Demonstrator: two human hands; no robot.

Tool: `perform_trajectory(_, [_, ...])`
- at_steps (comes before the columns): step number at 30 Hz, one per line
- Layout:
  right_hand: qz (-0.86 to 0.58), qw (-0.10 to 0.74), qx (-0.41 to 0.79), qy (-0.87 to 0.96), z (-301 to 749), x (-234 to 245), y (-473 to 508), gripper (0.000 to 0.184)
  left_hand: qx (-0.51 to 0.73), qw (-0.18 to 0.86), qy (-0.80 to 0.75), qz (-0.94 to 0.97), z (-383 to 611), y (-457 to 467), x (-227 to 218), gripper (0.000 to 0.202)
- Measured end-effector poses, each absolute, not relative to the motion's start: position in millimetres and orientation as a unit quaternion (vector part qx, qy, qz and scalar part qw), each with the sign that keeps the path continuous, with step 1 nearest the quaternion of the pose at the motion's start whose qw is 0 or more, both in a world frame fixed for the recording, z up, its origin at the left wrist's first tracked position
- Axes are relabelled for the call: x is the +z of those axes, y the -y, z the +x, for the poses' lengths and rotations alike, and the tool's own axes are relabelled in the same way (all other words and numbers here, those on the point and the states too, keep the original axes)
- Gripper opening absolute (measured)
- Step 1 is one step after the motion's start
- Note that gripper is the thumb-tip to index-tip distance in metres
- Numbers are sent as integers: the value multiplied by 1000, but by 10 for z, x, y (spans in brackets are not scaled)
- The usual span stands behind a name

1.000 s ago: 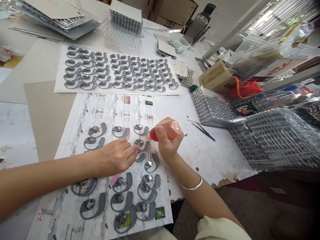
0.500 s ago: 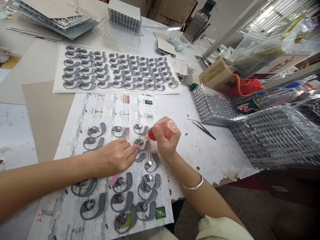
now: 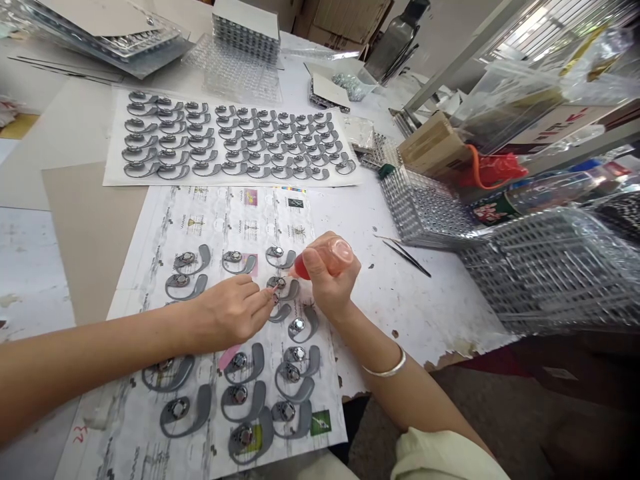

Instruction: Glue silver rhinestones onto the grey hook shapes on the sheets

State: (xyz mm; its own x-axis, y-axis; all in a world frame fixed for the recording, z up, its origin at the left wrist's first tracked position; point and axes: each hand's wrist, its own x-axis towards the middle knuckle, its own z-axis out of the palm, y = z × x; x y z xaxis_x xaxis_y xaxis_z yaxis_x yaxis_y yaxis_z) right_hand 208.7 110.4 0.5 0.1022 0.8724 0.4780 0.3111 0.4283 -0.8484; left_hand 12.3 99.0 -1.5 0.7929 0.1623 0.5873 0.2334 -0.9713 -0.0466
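Note:
My right hand (image 3: 333,283) is wrapped round a small translucent squeeze bottle (image 3: 336,253), its red end tipped down to the left, close above a grey ear-hook piece (image 3: 290,288). From the left, my left hand (image 3: 243,310) reaches in with closed fingers, its fingertips at the shiny round part of that piece. What they pinch, if anything, is hidden. Around both hands, several similar grey hooks with round metallic parts lie on a printed paper sheet (image 3: 200,203), among them one nearer me (image 3: 250,403). My left forearm covers part of the sheet.
A white sheet (image 3: 113,170) with rows of grey hooks lies beyond the printed paper. Black tweezers (image 3: 407,259) lie to the right. Plastic-wrapped tray stacks (image 3: 545,273) and a cardboard box (image 3: 433,143) crowd the right side. Another tray stack (image 3: 245,33) stands at the back.
Both hands keep almost the same pose, with the bottle and hooks in place. The whole view has shifted very slightly.

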Motion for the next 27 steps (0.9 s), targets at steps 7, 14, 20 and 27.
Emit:
perform_trajectory(7, [-480, 566, 224, 631, 2095, 20, -1088, 28, -301, 53, 103, -946, 116, -994, -14, 14])
perform_trajectory(14, [-452, 576, 205, 649, 2103, 42, -1073, 24, -308, 52, 103, -944, 111, -995, 0, 13])
perform_trajectory(20, [-419, 572, 168, 685, 2090, 102, -1058, 25, -293, 54, 106, -949, 107, -995, -14, 15])
perform_trajectory(27, [-400, 565, 142, 707, 2078, 136, -1034, 19, -303, 50, 104, -946, 107, -995, -11, 13])
